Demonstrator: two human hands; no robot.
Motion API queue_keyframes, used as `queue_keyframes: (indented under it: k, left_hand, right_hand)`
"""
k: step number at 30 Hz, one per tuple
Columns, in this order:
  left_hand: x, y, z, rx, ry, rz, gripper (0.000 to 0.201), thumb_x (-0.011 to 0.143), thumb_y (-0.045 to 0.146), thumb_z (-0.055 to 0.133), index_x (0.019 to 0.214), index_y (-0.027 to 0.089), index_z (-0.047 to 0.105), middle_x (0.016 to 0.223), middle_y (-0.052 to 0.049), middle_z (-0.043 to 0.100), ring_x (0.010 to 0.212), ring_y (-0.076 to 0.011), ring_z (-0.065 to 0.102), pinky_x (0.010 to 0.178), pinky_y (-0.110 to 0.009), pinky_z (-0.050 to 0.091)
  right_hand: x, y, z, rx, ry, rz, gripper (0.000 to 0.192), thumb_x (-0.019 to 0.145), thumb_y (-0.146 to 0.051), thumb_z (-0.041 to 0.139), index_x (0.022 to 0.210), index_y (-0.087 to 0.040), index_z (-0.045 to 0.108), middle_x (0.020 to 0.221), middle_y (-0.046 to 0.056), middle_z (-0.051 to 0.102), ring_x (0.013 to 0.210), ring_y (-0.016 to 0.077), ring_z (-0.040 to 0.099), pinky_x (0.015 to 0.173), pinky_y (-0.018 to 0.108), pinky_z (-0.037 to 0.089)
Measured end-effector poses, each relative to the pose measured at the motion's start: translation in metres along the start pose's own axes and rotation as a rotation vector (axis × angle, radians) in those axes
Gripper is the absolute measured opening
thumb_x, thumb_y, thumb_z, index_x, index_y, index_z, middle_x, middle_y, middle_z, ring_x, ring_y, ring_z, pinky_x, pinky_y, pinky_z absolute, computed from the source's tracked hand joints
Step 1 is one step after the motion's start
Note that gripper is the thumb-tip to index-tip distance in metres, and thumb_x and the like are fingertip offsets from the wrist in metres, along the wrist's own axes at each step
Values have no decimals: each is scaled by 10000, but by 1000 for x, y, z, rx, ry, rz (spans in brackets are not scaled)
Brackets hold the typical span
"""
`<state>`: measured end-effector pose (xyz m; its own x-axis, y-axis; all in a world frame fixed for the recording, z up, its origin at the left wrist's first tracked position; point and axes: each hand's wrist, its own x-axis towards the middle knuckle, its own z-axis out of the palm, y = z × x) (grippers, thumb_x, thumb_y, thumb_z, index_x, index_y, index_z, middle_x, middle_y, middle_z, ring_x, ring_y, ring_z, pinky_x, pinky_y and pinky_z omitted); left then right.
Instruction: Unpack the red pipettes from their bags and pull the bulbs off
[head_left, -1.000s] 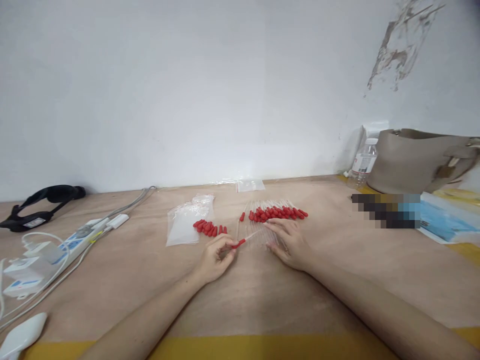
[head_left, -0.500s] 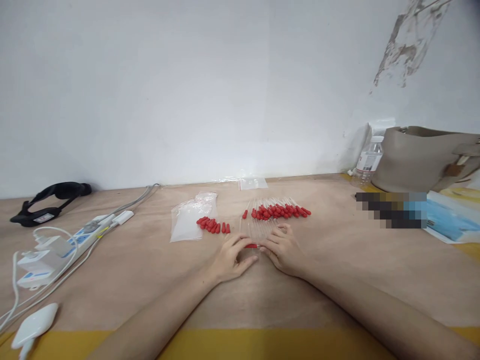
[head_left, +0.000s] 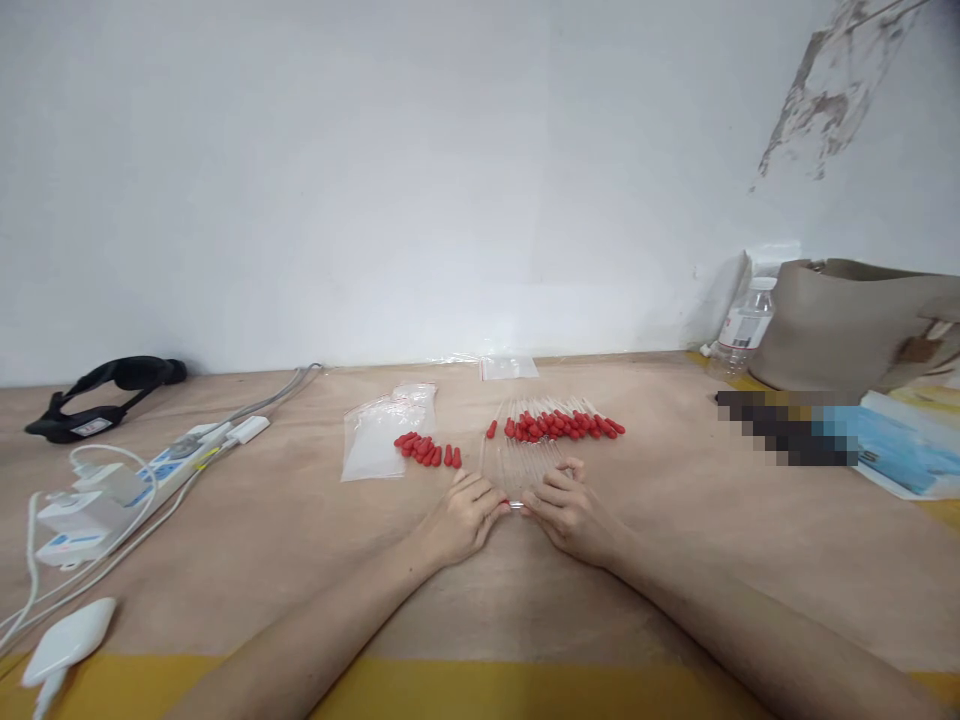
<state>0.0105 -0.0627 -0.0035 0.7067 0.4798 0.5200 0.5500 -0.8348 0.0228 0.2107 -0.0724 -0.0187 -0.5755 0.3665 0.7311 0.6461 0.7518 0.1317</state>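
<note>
My left hand [head_left: 466, 515] is closed on a red rubber dropper bulb [head_left: 505, 502], mostly hidden by the fingers. From the other side, my right hand [head_left: 571, 512] grips a clear glass dropper tube [head_left: 516, 505], whose end meets the bulb between the two hands. Just beyond the hands lies a row of bare glass tubes [head_left: 529, 460]. Behind these is a pile of droppers with red bulbs fitted [head_left: 566, 424], one lying apart at its left. Loose red bulbs [head_left: 427, 452] are grouped left of the tubes, partly over clear plastic bags [head_left: 375, 440].
A power strip [head_left: 169, 468] with plugs and white cables runs along the left, near a black headset strap [head_left: 105, 400]. Another small bag [head_left: 510, 368] lies by the wall. At right stand a plastic bottle [head_left: 746, 325] and a grey bag [head_left: 847, 325], with a blue packet [head_left: 900, 445] in front.
My left hand's fingers have closed around the red bulb, which showed more openly before. Bulb and tube now meet end to end, slightly nearer to me.
</note>
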Motion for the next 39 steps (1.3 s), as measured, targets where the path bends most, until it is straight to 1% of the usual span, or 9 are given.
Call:
queue_keyframes:
  k: [4,9,13,18,23,27,30,34,39]
  left_hand:
    - [-9,-14,-6,-29,34,-75,259,893,244,372,761,154,576,673,-39,562,661,-149,475,666,-298,376]
    - [-18,-48,-32,-121,200,-345,203,877,262,404,904,184,591,825,-41,582,768,-150,531,702,-276,425]
    - [-11,-77,-50,-50,305,-587,255,846,233,395,994,177,594,881,-56,537,852,-166,536,735,-277,448]
    - [0,-103,-55,53,127,-738,267,773,199,432,985,155,588,859,-53,566,737,-156,563,693,-274,448]
    - [2,-111,-52,104,-15,-816,217,722,270,506,896,167,585,792,-31,622,690,-169,576,660,-273,431]
    - [6,-109,-55,138,9,-811,242,736,346,494,853,161,598,815,-46,631,769,-191,581,697,-282,431]
    - [21,-102,-54,178,3,-748,219,758,300,454,850,170,603,865,-44,625,858,-191,562,741,-270,426]
    - [52,-88,-35,169,-106,-685,180,728,255,484,809,193,632,876,-47,621,910,-208,544,782,-281,413]
    - [89,-79,0,157,-222,-690,226,697,366,536,758,187,661,892,-82,625,937,-246,542,790,-310,412]
  right_hand:
    - [-11,18,-13,-29,-8,-29,235,860,-126,372,866,-181,600,596,-10,529,656,111,417,783,321,238]
    - [-20,45,-30,-102,73,350,165,826,-250,490,878,-232,646,694,1,631,672,110,492,772,314,223]
    - [-19,52,-24,-159,-50,589,211,806,-222,456,893,-238,647,809,4,665,737,130,555,739,311,224]
    - [-20,54,-13,-151,-204,756,254,749,-170,425,929,-199,602,849,19,667,774,159,577,707,307,239]
    - [-17,52,-9,-143,-218,787,194,737,-179,429,868,-188,571,805,17,659,765,168,573,711,312,235]
    - [-14,48,-7,-139,-214,761,168,749,-192,431,842,-195,570,832,16,656,783,169,567,697,310,229]
    - [-13,46,-6,-139,-218,728,184,788,-224,409,853,-209,581,849,18,653,800,171,561,695,312,230]
    - [-13,44,-7,-137,-227,691,221,832,-301,388,900,-238,589,922,20,639,882,187,541,734,327,236]
    - [-13,41,-12,-77,-234,709,288,852,-406,363,929,-241,586,973,24,622,910,190,529,762,341,242]
